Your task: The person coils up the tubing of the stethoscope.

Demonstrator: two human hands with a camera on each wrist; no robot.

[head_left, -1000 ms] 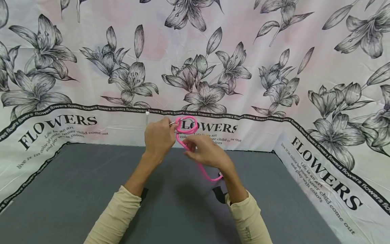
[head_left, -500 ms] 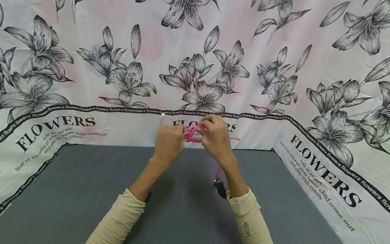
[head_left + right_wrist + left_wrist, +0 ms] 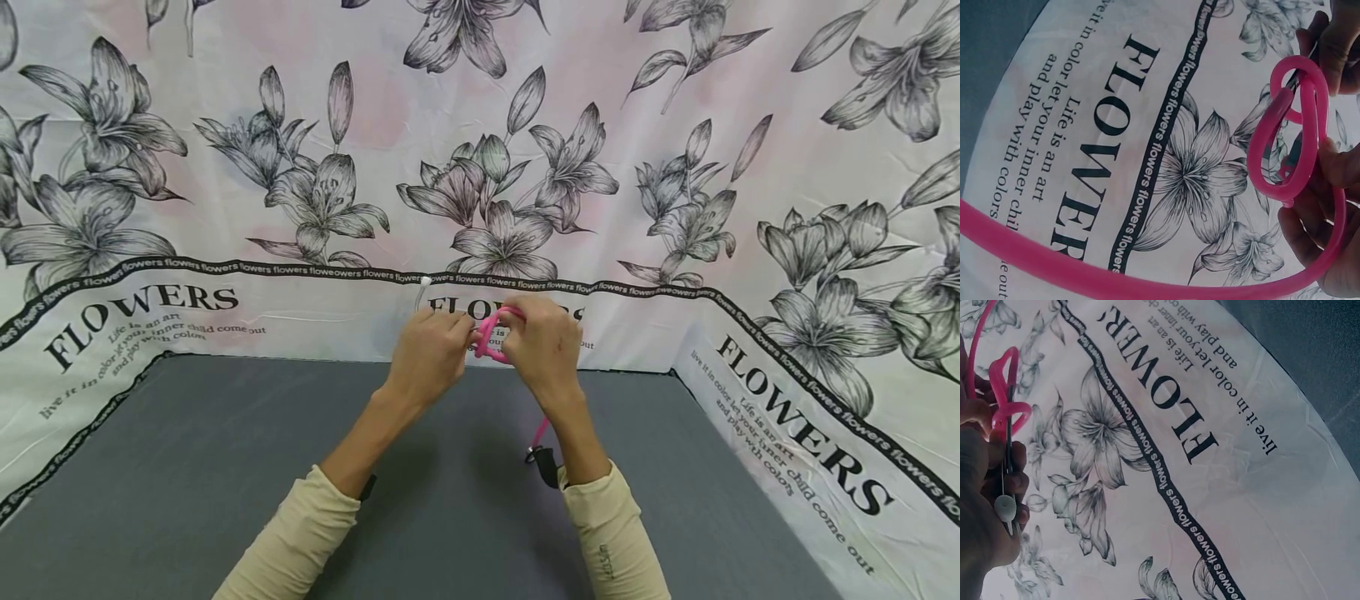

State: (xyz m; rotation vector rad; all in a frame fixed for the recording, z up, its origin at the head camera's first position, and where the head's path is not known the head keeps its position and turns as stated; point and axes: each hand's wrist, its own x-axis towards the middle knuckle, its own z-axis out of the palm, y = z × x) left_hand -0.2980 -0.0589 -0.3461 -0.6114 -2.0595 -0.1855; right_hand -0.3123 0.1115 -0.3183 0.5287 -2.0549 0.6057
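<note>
In the head view my left hand (image 3: 427,354) grips a thin metal rod with a white knob (image 3: 425,282), which stands up behind the knuckles. The left wrist view shows the knob (image 3: 1005,506) near the palm, with thin metal shafts running up along the fingers. A smooth pink cord (image 3: 487,336) is looped around the rod between both hands. My right hand (image 3: 547,346) holds part of the loop by its fingertips. Seen from the right wrist, the cord makes a long oval loop (image 3: 1257,169), and its free length trails over the right palm. Fingers hide the rod's far end.
Both hands are raised over a dark grey tabletop (image 3: 450,517). A white flower-printed cloth (image 3: 300,321) with lettering hangs behind and along the sides. The cord's tail (image 3: 542,431) hangs by the right wrist, close to the wrist camera (image 3: 546,467).
My right hand has risen from below the loop to grasp its side. My left hand has shifted to the right with the rod. The loop has turned and looks narrower.
</note>
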